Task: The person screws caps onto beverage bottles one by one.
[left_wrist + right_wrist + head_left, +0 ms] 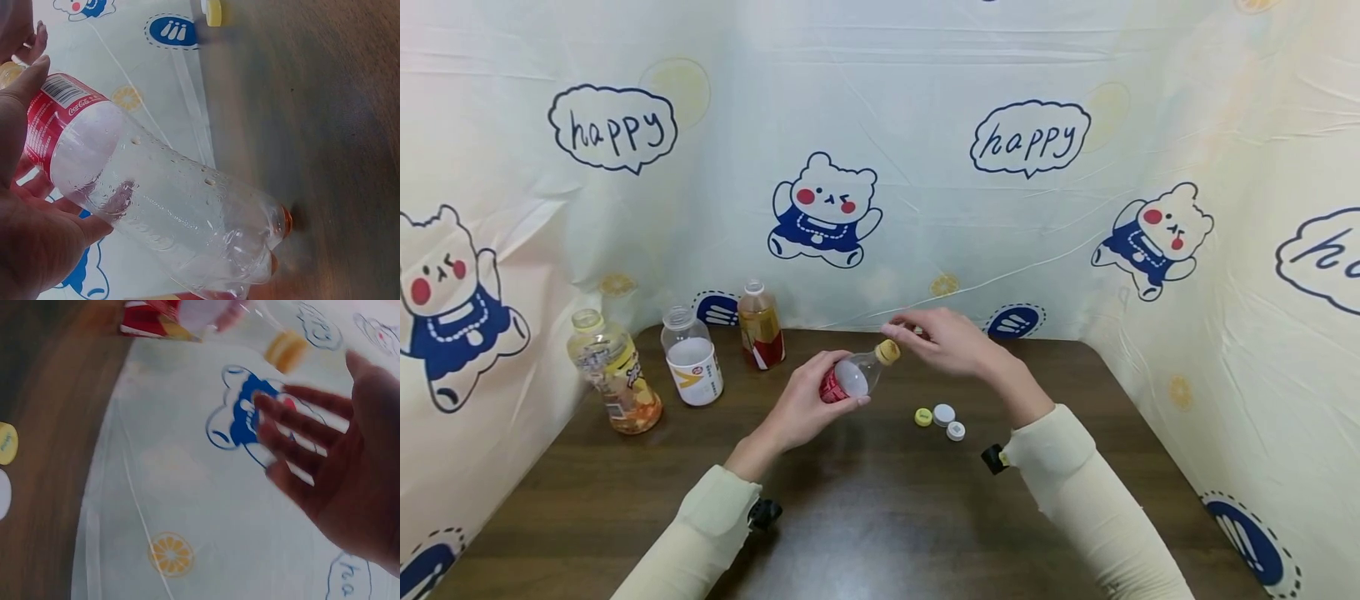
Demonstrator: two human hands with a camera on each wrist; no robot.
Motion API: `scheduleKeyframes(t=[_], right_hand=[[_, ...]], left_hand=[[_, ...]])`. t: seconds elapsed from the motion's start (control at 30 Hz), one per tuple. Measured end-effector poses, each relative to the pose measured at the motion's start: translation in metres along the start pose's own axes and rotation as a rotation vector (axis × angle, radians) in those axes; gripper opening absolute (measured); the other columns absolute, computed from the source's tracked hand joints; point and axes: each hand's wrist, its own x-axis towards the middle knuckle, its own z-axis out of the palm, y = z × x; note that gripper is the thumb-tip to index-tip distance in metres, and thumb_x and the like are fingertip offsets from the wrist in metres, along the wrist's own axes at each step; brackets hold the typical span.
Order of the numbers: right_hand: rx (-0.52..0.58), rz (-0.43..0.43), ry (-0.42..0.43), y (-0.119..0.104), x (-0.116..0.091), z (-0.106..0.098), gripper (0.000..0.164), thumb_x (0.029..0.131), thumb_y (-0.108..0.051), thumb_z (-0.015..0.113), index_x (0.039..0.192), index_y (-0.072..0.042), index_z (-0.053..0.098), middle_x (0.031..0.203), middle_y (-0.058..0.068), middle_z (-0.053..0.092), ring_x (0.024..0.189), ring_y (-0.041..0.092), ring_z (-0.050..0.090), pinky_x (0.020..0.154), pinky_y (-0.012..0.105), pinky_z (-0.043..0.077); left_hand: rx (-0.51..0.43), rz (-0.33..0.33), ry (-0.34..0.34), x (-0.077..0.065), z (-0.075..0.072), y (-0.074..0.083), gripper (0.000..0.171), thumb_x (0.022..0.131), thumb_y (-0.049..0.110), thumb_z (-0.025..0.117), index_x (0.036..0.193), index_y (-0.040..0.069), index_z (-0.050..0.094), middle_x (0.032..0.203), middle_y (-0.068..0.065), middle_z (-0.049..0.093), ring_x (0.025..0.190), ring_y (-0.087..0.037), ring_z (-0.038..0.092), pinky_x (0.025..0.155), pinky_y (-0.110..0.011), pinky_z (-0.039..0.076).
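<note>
My left hand (808, 400) grips a clear plastic Coca-Cola bottle (181, 194) around its red label, tilted with the neck up to the right. Water drops cling inside the clear wall in the left wrist view. A yellow cap (887, 352) sits on the bottle's neck. Just past that cap is my right hand (951, 342), its fingers spread and holding nothing; in the right wrist view a gap shows between the fingers (300, 425) and the cap (286, 351).
Three uncapped bottles stand at the back left: one with a yellow label (613, 375), one with a white label (694, 362) and one with a red-brown label (762, 329). A yellow cap (922, 417) and two white caps (943, 414) lie on the dark wooden table (880, 533). A printed curtain (925, 233) hangs behind.
</note>
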Motion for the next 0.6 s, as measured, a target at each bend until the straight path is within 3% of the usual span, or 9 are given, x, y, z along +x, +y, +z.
scheduleKeyframes(t=[0.1, 0.2, 0.43, 0.6], right_hand=[[0.113, -0.063, -0.060, 0.0035, -0.0039, -0.0053, 0.045, 0.102, -0.039, 0.064, 0.143, -0.021, 0.057, 0.122, -0.003, 0.065, 0.084, 0.014, 0.063, 0.075, 0.034, 0.056], [0.173, -0.121, -0.109, 0.0055, -0.0051, -0.0062, 0.052, 0.097, -0.028, 0.073, 0.145, -0.022, 0.055, 0.125, -0.003, 0.062, 0.085, 0.015, 0.063, 0.077, 0.037, 0.058], [0.166, -0.161, -0.098, 0.0059, -0.0014, -0.0012, 0.037, 0.096, -0.016, 0.074, 0.132, -0.018, 0.066, 0.113, -0.006, 0.066, 0.086, 0.014, 0.062, 0.077, 0.038, 0.058], [0.125, -0.124, -0.080, 0.0046, 0.0021, 0.0019, 0.013, 0.099, -0.025, 0.071, 0.109, -0.018, 0.074, 0.090, -0.006, 0.068, 0.075, 0.014, 0.060, 0.068, 0.031, 0.055]], left_hand=[[-0.002, -0.004, 0.000, 0.0002, 0.0002, -0.0002, 0.067, 0.083, 0.034, 0.087, 0.139, 0.016, 0.055, 0.128, -0.002, 0.060, 0.113, -0.023, 0.059, 0.093, -0.044, 0.058], [0.001, -0.009, 0.001, 0.0000, -0.0001, 0.0000, 0.068, 0.083, 0.035, 0.087, 0.139, 0.015, 0.055, 0.129, -0.002, 0.060, 0.114, -0.024, 0.059, 0.094, -0.045, 0.058], [0.002, -0.005, -0.006, 0.0005, 0.0008, -0.0001, 0.066, 0.083, 0.036, 0.087, 0.138, 0.017, 0.055, 0.129, -0.002, 0.059, 0.115, -0.024, 0.059, 0.095, -0.045, 0.057], [-0.007, -0.007, -0.010, -0.0004, 0.0015, 0.0011, 0.066, 0.083, 0.035, 0.087, 0.138, 0.019, 0.055, 0.129, -0.002, 0.060, 0.115, -0.024, 0.059, 0.095, -0.045, 0.057]])
